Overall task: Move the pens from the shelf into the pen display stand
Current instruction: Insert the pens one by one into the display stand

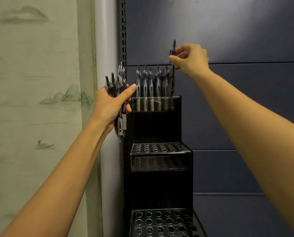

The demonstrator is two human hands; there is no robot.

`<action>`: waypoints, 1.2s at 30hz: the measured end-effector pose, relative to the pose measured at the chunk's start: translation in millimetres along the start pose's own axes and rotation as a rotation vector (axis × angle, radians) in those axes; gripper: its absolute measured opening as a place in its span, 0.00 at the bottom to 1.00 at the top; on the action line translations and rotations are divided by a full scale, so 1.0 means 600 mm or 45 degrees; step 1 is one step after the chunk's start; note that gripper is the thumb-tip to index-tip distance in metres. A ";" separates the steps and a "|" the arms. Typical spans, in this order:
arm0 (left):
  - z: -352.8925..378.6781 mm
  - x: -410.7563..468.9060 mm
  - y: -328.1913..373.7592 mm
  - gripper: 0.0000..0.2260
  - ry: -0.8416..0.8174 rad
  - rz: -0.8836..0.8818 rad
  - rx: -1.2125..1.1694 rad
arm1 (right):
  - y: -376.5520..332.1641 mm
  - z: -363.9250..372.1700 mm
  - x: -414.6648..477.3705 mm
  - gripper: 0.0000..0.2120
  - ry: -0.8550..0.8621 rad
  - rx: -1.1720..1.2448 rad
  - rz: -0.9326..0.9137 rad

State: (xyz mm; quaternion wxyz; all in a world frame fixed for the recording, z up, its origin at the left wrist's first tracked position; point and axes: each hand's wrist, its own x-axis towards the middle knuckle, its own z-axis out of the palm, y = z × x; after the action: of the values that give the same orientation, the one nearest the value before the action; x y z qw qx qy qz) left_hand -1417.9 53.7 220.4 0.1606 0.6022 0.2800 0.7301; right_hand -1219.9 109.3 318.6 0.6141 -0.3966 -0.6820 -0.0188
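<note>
Lower tiers (159,153) unfilled; right hand (191,59) pinches one pen (174,47), filled top row (153,82) below its fingers (176,59); left hand (111,106) grips a bundle (116,86).

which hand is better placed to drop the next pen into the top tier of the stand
Right. The right hand pinches a single pen above the right end of the top tier; the left hand grips a bundle of pens beside it.

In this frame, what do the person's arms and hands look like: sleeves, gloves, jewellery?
The left hand and right hand wear no gloves; no watch, bracelet or ring shows. Above the wrists no sleeves are in view. The right hand is slightly blurred.
</note>
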 end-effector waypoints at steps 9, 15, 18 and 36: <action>-0.003 0.002 -0.005 0.05 0.004 -0.006 0.008 | 0.013 0.015 0.000 0.15 -0.071 -0.019 0.119; 0.003 0.002 -0.008 0.05 0.017 -0.015 0.003 | 0.014 0.014 0.006 0.15 -0.068 -0.038 0.130; 0.006 0.000 -0.008 0.05 0.015 -0.015 0.005 | 0.013 0.004 0.009 0.14 -0.159 -0.046 0.167; -0.002 -0.021 -0.003 0.05 -0.004 -0.002 0.005 | 0.014 0.009 -0.062 0.16 -0.035 -0.217 0.039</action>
State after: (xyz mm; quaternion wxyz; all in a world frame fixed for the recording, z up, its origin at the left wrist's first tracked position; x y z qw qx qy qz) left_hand -1416.5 47.7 209.3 0.1604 0.6036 0.2815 0.7285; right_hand -1222.3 98.5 281.5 0.5688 -0.4582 -0.6802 -0.0619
